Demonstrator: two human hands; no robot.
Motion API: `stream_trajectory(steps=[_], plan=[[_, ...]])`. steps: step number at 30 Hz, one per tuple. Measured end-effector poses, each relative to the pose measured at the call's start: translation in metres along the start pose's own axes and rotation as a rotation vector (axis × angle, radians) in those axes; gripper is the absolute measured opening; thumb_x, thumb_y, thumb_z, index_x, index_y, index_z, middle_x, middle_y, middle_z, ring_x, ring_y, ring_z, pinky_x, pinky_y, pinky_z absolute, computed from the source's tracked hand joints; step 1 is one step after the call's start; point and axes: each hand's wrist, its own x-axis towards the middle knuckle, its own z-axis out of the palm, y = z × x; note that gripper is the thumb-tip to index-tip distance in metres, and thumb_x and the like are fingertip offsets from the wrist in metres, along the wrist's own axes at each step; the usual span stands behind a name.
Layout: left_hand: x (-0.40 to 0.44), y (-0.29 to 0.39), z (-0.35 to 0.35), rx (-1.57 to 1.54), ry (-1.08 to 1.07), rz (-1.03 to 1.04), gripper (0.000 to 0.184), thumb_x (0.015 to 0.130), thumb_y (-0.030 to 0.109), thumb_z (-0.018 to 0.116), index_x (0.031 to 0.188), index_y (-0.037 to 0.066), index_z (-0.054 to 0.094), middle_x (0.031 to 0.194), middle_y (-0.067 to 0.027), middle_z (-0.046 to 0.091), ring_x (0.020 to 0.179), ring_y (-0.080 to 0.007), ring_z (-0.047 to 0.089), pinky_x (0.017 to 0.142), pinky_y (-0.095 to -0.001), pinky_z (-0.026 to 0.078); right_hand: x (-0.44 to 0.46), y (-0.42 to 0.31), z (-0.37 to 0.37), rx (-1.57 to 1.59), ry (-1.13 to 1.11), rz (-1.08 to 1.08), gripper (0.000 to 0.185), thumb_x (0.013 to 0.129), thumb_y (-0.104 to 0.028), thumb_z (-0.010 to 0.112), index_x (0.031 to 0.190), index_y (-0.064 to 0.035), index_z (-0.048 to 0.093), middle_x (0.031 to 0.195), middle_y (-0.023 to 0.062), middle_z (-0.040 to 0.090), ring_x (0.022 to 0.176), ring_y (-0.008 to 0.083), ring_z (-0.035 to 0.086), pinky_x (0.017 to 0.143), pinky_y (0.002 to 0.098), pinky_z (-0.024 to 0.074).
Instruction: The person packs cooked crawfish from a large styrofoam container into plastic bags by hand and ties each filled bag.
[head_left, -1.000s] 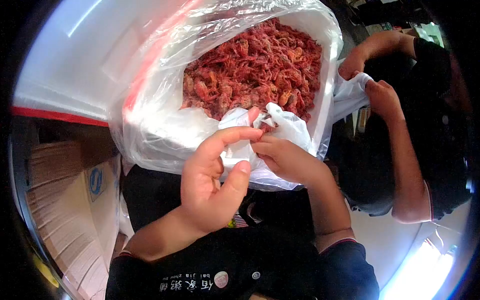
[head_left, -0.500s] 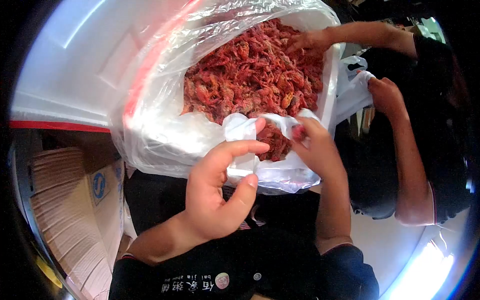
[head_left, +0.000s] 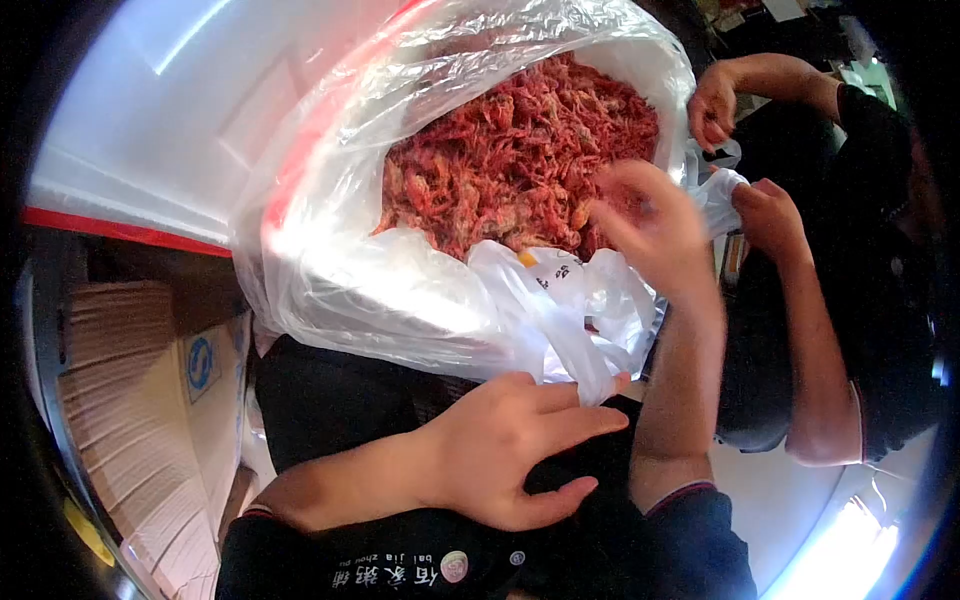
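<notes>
A white plastic bag with dark print hangs by its stretched handle from the fingers of my left hand, whose thumb sticks out free below. My right hand is over the right side of a heap of red crayfish; its curled fingers are smeared by motion, and whether they hold anything is unclear. The crayfish lie in a big white box lined with a clear plastic liner. The small bag sits against the liner's near edge, its contents mostly hidden.
At the right, a co-worker's hand grips another white bag, with their other hand above it. Cardboard stands at the lower left. A white panel with a red edge slopes at the upper left.
My left hand has turned over and moved down and right, pulling the bag's handle. My right hand has moved up from the bag. The co-worker's upper hand has left the crayfish.
</notes>
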Motion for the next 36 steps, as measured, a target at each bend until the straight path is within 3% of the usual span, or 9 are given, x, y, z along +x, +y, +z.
stream_trajectory(steps=[3, 12, 17, 21, 26, 29, 31, 35, 36], plan=[[0.001, -0.001, 0.0, -0.053, -0.038, -0.006, 0.051, 0.067, 0.014, 0.066, 0.116, 0.004, 0.055, 0.126, -0.0183, 0.05, 0.071, -0.028, 0.058, 0.064, -0.0373, 0.046, 0.049, 0.056, 0.077, -0.13, -0.283, -0.335, 0.046, 0.067, -0.032, 0.074, 0.105, -0.0074, 0.062, 0.107, 0.0203, 0.056, 0.095, 0.0355, 0.056, 0.085, 0.042, 0.0442], [0.001, 0.0, -0.017, -0.166, -0.059, -0.117, 0.049, 0.067, 0.012, 0.065, 0.115, 0.004, 0.056, 0.122, -0.0152, 0.055, 0.062, -0.0208, 0.053, 0.059, -0.0311, 0.045, 0.056, 0.067, 0.098, -0.563, -0.64, -0.089, 0.044, 0.067, -0.015, 0.065, 0.11, -0.0064, 0.06, 0.097, 0.0203, 0.06, 0.093, 0.0367, 0.057, 0.084, 0.0385, 0.0448], [-0.003, 0.008, -0.025, -0.236, 0.004, -0.312, 0.045, 0.068, 0.008, 0.061, 0.112, 0.005, 0.057, 0.124, -0.0164, 0.054, 0.061, -0.0166, 0.05, 0.058, -0.026, 0.043, 0.053, 0.091, 0.073, 0.019, -0.397, 0.01, 0.038, 0.065, 0.011, 0.056, 0.101, -0.0012, 0.062, 0.09, 0.0123, 0.064, 0.088, 0.0216, 0.062, 0.08, 0.03, 0.0464], [-0.01, -0.001, -0.013, -0.298, 0.292, -0.327, 0.041, 0.075, 0.001, 0.057, 0.116, 0.003, 0.053, 0.123, -0.0128, 0.053, 0.064, -0.0107, 0.05, 0.058, -0.0226, 0.042, 0.038, 0.079, 0.038, 0.329, -0.042, 0.022, 0.026, 0.077, 0.005, 0.058, 0.102, 0.001, 0.059, 0.094, 0.0102, 0.063, 0.089, 0.0193, 0.061, 0.076, 0.0257, 0.0489], [-0.003, 0.001, -0.017, -0.788, 0.555, -0.351, 0.059, 0.08, -0.004, 0.045, 0.136, 0.003, 0.027, 0.145, -0.0183, 0.02, 0.087, -0.01, 0.051, 0.067, -0.0207, 0.044, -0.02, 0.021, 0.016, 1.142, -0.239, 0.137, 0.028, 0.077, 0.004, 0.061, 0.104, -0.0004, 0.06, 0.092, 0.008, 0.063, 0.087, 0.012, 0.059, 0.073, 0.0235, 0.0484], [-0.006, 0.005, -0.009, -0.652, 0.5, -0.274, 0.06, 0.078, -0.001, 0.049, 0.135, 0.002, 0.03, 0.141, -0.0171, 0.026, 0.081, -0.0122, 0.053, 0.068, -0.0261, 0.045, -0.051, 0.005, 0.04, 0.859, -0.512, 0.218, 0.028, 0.076, 0.001, 0.064, 0.104, -0.0008, 0.059, 0.095, 0.0078, 0.063, 0.089, 0.0147, 0.061, 0.073, 0.026, 0.0493], [-0.011, 0.012, -0.009, -0.444, 0.363, -0.337, 0.058, 0.075, 0.006, 0.056, 0.13, 0.001, 0.039, 0.13, -0.0191, 0.042, 0.077, -0.0172, 0.056, 0.07, -0.0317, 0.046, -0.064, 0.009, 0.046, 0.123, -0.42, 0.087, 0.034, 0.075, -0.007, 0.066, 0.109, -0.0023, 0.058, 0.098, 0.0127, 0.064, 0.089, 0.0242, 0.062, 0.078, 0.0303, 0.048], [-0.006, 0.015, -0.007, -0.15, -0.08, -0.225, 0.052, 0.073, 0.022, 0.064, 0.119, 0.002, 0.049, 0.11, -0.0233, 0.056, 0.07, -0.0329, 0.058, 0.068, -0.0379, 0.049, -0.08, -0.011, 0.003, -0.229, -0.165, 0.036, 0.035, 0.07, -0.01, 0.069, 0.104, -0.005, 0.062, 0.095, 0.0069, 0.063, 0.083, 0.0163, 0.06, 0.07, 0.0292, 0.0479], [-0.01, 0.008, 0.0, -0.151, -0.105, -0.134, 0.051, 0.072, 0.022, 0.065, 0.118, 0.004, 0.051, 0.114, -0.0215, 0.055, 0.071, -0.0313, 0.059, 0.066, -0.038, 0.049, -0.067, -0.036, -0.008, -0.062, -0.214, 0.326, 0.032, 0.069, -0.008, 0.07, 0.1, -0.0039, 0.063, 0.096, 0.0075, 0.063, 0.079, 0.013, 0.06, 0.066, 0.0252, 0.0477]])
